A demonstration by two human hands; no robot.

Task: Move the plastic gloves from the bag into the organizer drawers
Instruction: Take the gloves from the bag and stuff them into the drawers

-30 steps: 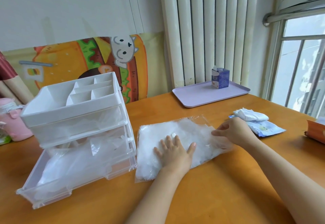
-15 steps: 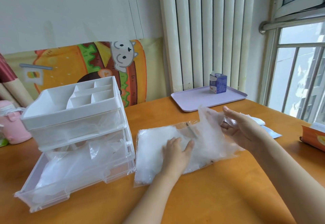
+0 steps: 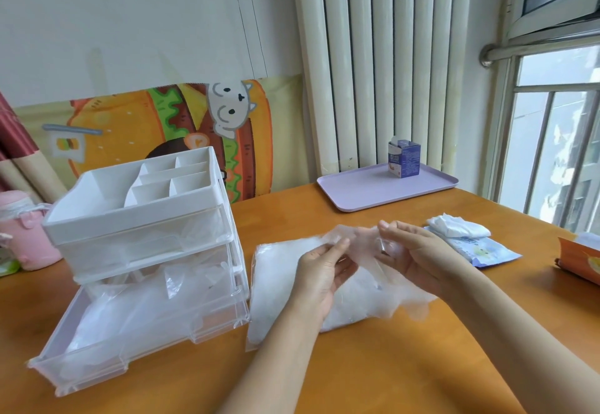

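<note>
Plastic gloves point(image 3: 282, 287): the main stack lies in its clear bag point(image 3: 256, 332) at frame centre, just beside the organizer point(image 3: 136, 215). One glove point(image 3: 357, 241) is raised above the bag.

Change: a second ago the left hand point(image 3: 321, 277) pressed flat on the bag while the right hand point(image 3: 418, 261) worked at its open end. The left hand has since lifted off, and both hands now pinch the single glove between fingertips and thumbs.

Judgement: extraction is complete. Transfer to the open bottom drawer point(image 3: 156, 345), lower left, which already holds gloves, comes next.

Surface: orange wooden table point(image 3: 389, 365). Upper right: a lilac tray point(image 3: 357, 193) carries a small blue carton point(image 3: 404, 162), in front of a white radiator point(image 3: 389, 56). A window point(image 3: 552, 154) is at the right edge.
</note>
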